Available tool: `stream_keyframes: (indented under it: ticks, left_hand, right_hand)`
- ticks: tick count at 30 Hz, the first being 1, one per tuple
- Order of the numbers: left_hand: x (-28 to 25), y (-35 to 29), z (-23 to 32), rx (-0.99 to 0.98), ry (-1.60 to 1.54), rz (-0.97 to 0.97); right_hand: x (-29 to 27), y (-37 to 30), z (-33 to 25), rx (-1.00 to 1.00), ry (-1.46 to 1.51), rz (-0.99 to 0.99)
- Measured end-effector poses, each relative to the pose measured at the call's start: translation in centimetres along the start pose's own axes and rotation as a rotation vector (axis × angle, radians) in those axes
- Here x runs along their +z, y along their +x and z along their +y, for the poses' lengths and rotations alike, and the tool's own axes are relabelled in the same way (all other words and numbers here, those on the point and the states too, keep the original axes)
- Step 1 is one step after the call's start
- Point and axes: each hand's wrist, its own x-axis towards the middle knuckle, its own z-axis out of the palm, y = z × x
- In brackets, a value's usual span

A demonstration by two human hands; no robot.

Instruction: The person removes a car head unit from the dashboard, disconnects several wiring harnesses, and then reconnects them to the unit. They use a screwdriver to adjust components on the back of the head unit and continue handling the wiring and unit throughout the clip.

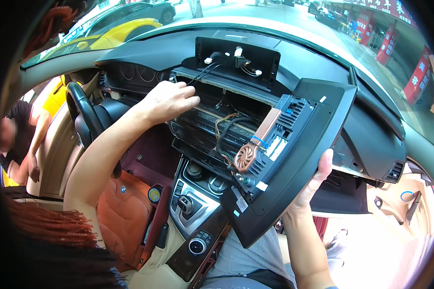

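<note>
The unmounted screen (299,161) is pinched at four o'clock by the right grip (307,192), twelve-o'clock plugs (258,72) seemingly unconnected (hold of left grip (171,102) cannot be told).

Label check: white printed label (239,199) on the back of the display unit (299,166) I'm holding, lines too small for me to read. Round blue-and-white emblem (123,189) on the orange seat cover (116,219). Outside, right: red banners (417,77) and a red shopfront sign (383,6), both with pale characters.
</note>
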Motion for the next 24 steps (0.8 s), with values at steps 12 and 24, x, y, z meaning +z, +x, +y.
stream_keyframes:
  ticks: [12,24]
  left_hand:
    - [-2.7,2.1,2.8,-0.101,-0.096,0.073]
    - [-7.4,7.7,7.3,-0.011,-0.839,0.300]
  right_hand:
    - [0.0,0.3,-0.1,0.052,0.103,-0.104]
    - [0.7,1.3,-0.4,0.046,0.067,-0.049]
